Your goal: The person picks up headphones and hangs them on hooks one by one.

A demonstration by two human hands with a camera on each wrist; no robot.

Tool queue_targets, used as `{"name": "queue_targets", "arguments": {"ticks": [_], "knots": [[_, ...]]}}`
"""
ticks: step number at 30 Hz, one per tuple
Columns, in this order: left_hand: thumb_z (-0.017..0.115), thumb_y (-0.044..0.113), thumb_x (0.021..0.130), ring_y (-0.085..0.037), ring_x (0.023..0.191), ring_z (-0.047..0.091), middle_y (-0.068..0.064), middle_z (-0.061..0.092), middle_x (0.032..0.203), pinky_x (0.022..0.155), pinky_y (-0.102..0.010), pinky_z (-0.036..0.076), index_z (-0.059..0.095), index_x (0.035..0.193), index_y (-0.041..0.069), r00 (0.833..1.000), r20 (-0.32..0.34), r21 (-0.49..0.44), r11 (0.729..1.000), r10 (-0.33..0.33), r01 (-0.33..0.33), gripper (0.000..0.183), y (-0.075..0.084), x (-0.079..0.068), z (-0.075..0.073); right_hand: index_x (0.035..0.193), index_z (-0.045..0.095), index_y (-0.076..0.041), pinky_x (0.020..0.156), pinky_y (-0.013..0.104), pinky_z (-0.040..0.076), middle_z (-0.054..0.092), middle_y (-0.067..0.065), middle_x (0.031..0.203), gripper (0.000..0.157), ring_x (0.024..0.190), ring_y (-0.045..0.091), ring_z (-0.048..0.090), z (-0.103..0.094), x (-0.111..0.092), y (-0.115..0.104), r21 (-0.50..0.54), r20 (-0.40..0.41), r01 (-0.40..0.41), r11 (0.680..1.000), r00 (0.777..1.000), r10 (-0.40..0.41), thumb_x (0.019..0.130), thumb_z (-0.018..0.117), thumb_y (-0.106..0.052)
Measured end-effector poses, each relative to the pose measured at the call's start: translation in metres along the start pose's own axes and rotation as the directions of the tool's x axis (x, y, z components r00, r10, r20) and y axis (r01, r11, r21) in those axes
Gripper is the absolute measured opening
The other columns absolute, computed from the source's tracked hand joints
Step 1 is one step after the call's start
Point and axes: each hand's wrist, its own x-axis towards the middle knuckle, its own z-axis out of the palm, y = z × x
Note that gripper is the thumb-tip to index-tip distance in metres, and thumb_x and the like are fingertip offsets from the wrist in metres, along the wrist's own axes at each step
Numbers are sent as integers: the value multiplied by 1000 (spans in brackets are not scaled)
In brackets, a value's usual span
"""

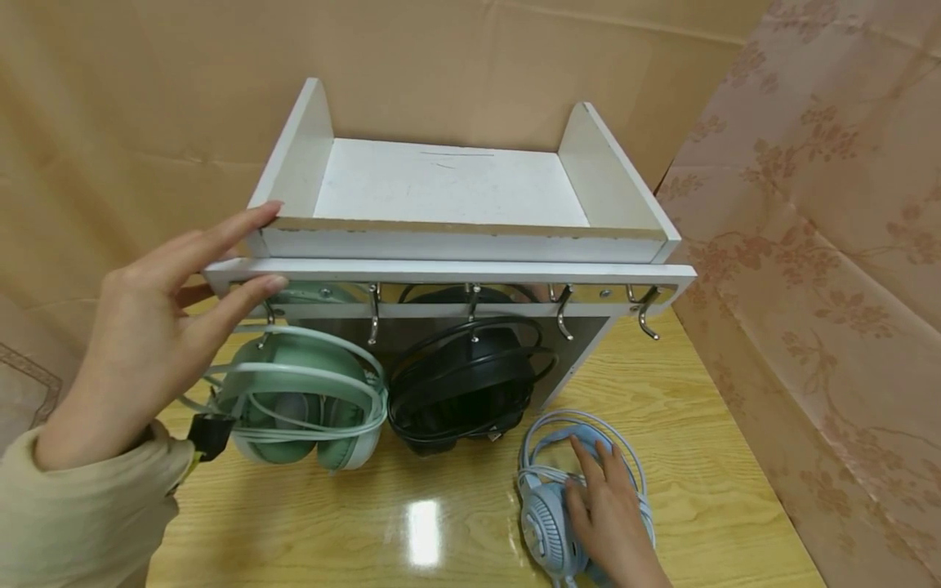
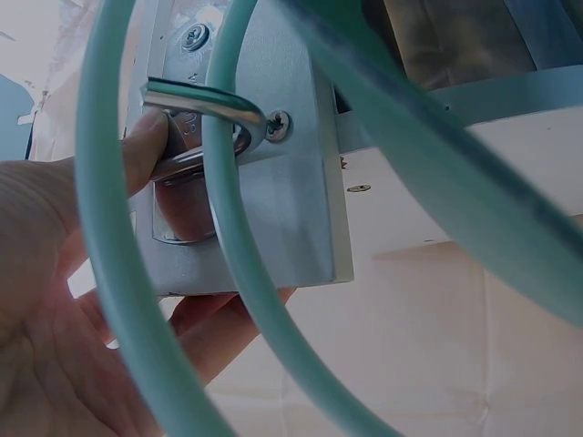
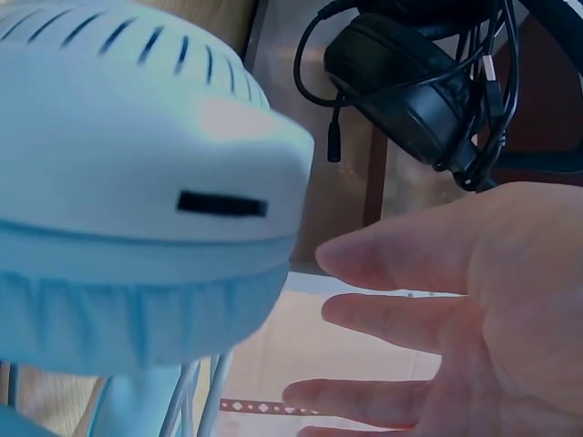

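Head: the left hand is gripping the left end of the white rack, thumb pressing on its front. Metal hooks are lining the rack's front. Green headphones are hanging below the rack's left part, black headphones below its middle. Blue headphones are lying on the table, in front of the rack's right part; the right hand is spreading over them, fingers extended.

Left wrist: the thumb is pressing beside a hook at the rack's end, other fingers wrapping behind; green bands are crossing in front.

Right wrist: the open hand is holding nothing; a gap is showing between fingertips and blue ear cup. Contact elsewhere: cannot tell.
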Motion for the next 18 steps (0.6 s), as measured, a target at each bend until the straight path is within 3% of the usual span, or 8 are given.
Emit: {"name": "queue_targets", "arguments": {"ticks": [9, 18], "knots": [[75, 6, 75, 13, 92, 53, -4, 66, 114, 79, 5, 42, 55, 128, 33, 1000, -5, -2, 1000, 1, -1, 63, -1, 0, 0, 135, 45, -2, 100, 74, 21, 37, 41, 132, 54, 126, 60, 23, -2, -3, 10, -75, 49, -90, 993, 994, 94, 86, 61, -14], [75, 5, 76, 15, 94, 52, -9, 67, 107, 79, 5, 42, 54, 129, 33, 1000, 1, 0, 1000, -4, 4, 64, 0, 1, 0, 133, 46, -2, 91, 78, 29, 42, 40, 127, 57, 121, 60, 31, -3, -4, 15, -128, 35, -131, 983, 990, 136, 81, 65, -16]]}}
